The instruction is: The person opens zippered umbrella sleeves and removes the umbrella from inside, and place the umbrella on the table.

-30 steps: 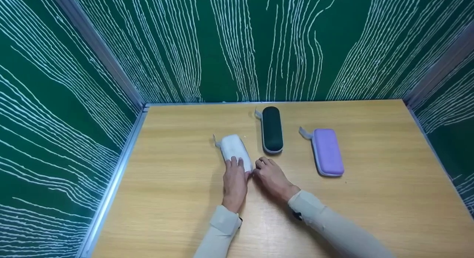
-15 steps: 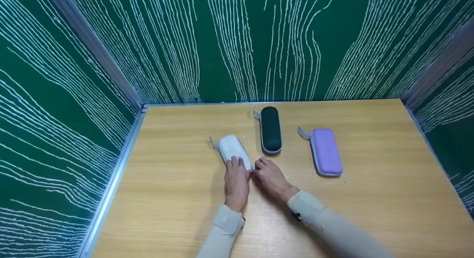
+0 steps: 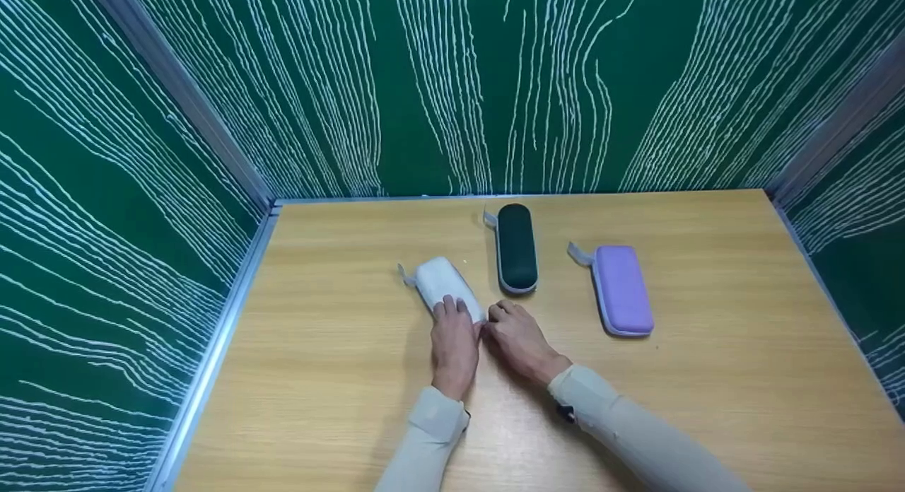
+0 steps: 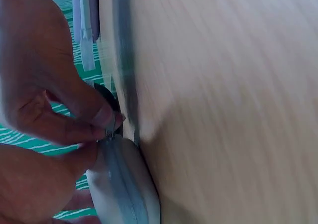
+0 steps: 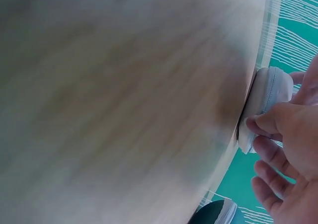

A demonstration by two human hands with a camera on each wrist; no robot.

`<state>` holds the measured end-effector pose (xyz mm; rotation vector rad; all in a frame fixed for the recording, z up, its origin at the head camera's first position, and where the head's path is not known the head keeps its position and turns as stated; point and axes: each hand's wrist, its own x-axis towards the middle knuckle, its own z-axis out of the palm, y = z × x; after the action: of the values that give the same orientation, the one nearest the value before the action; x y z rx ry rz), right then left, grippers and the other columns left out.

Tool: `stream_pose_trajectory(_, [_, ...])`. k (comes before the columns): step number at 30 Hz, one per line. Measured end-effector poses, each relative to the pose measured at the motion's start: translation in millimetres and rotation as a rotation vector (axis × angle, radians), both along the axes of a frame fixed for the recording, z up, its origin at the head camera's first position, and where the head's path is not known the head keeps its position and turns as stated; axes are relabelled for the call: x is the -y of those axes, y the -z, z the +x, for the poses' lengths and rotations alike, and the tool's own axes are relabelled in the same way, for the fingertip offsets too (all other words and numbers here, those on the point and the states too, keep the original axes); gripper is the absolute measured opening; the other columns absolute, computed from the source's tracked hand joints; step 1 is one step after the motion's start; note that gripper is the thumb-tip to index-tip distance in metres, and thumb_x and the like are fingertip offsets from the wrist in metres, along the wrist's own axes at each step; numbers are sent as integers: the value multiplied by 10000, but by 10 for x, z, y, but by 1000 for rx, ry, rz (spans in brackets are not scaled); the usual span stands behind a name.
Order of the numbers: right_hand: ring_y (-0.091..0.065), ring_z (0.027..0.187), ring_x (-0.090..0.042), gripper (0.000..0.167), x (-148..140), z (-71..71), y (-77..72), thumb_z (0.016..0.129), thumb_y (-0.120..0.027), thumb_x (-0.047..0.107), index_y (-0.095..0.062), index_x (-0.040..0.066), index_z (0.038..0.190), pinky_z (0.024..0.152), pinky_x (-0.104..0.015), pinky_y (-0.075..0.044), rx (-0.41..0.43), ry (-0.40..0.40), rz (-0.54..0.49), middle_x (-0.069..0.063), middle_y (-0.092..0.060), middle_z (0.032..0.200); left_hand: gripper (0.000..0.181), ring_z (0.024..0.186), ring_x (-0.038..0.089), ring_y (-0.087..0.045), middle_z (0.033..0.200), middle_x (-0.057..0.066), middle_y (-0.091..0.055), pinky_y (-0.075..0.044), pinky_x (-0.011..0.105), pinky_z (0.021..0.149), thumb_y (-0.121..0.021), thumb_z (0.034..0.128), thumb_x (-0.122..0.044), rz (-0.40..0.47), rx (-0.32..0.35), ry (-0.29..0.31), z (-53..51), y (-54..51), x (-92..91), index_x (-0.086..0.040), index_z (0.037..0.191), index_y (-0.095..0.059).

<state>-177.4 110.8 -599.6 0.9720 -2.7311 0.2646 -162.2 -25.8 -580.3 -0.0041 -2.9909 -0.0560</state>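
A white zippered case [image 3: 440, 276] lies slanted on the table in the head view. My left hand [image 3: 454, 347] holds its near end, fingers over the top and thumb at the side. Against the near right corner, my right hand [image 3: 522, 341] pinches the small zipper pull [image 4: 111, 127], seen between thumb and finger in the left wrist view. The zipper [image 4: 124, 184] runs along the case's side and looks closed there. In the right wrist view, the right thumb and forefinger meet at the case's end; its other fingers are loosely bent.
A dark green zippered case [image 3: 517, 248] lies behind the right hand, and a purple one [image 3: 625, 290] to its right. Each has a grey strap at its far left. Green walls with white lines stand around the wooden table [image 3: 318, 379].
The white case's far end has swung slightly left, and my left hand has shifted a little right with it. My right hand stays nearly in place, at the same corner.
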Motion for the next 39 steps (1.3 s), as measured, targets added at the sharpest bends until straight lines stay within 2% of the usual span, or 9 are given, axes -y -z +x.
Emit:
stream_pose_trajectory(3, [-592,981,-292,131,10,3,-2,986,-735,99,-820,47,1071,851,-447,-545,31,40,5,-128,-681,1044,560,1123,261,-585,1298,154,-642,-587,332,869,-764,963,-444,8,0,72,-55,-27,107,-19,1323,-712])
stream_pose_trajectory(6, [-589,987,-295,110,12,1,10,980,-746,118,-831,68,1028,846,-455,-538,50,53,-12,-124,-680,1051,553,1181,274,-576,1304,159,-622,-574,362,927,-810,928,-426,37,34,198,-137,-78,278,-6,1277,-732])
stream_pose_trajectory(11, [-581,989,-309,69,-5,-2,29,948,-772,129,-831,96,931,824,-461,-519,21,34,-35,-111,-663,1024,557,1456,321,-470,1526,161,-545,-500,429,1111,-842,915,-339,94,195,392,-266,-201,543,9,1326,-698])
stream_pose_trajectory(13, [-574,982,-308,64,-9,-3,34,940,-779,133,-826,102,910,820,-457,-516,8,36,-28,-107,-657,1016,573,1516,330,-417,1613,149,-484,-452,454,1163,-844,915,-303,114,259,427,-296,-253,605,-4,1372,-670])
stream_pose_trajectory(15, [-576,974,-308,59,-12,-7,39,933,-788,135,-824,108,895,822,-453,-513,-13,36,-28,-103,-657,994,582,1513,328,-426,1624,148,-475,-445,459,1169,-855,903,-278,104,277,465,-317,-287,648,-23,1388,-658])
stream_pose_trajectory(19, [-577,950,-305,42,-16,-15,45,904,-811,122,-817,119,863,812,-446,-501,-57,36,-35,-95,-651,945,613,1490,339,-455,1608,155,-493,-475,468,1141,-875,873,-239,62,260,533,-334,-320,683,-92,1424,-652])
stream_pose_trajectory(22, [-575,945,-305,46,-23,-18,40,896,-812,109,-814,122,851,804,-451,-496,-63,40,-45,-94,-652,938,625,1497,354,-441,1614,162,-482,-467,464,1150,-874,875,-236,47,253,558,-335,-318,680,-151,1453,-650])
stream_pose_trajectory(26, [-573,953,-306,47,-31,-13,26,908,-806,114,-818,111,863,809,-463,-499,-40,53,-50,-99,-657,955,613,1527,365,-394,1612,180,-475,-440,444,1177,-875,874,-218,76,244,572,-339,-295,671,-153,1444,-658])
stream_pose_trajectory(39, [-588,1007,-345,81,-34,6,-9,954,-752,72,-814,33,917,858,-512,-542,34,73,-20,-159,-662,1021,592,1557,361,-348,1672,107,-417,-458,506,1154,-834,927,-213,148,281,487,-319,-224,615,-167,1479,-625])
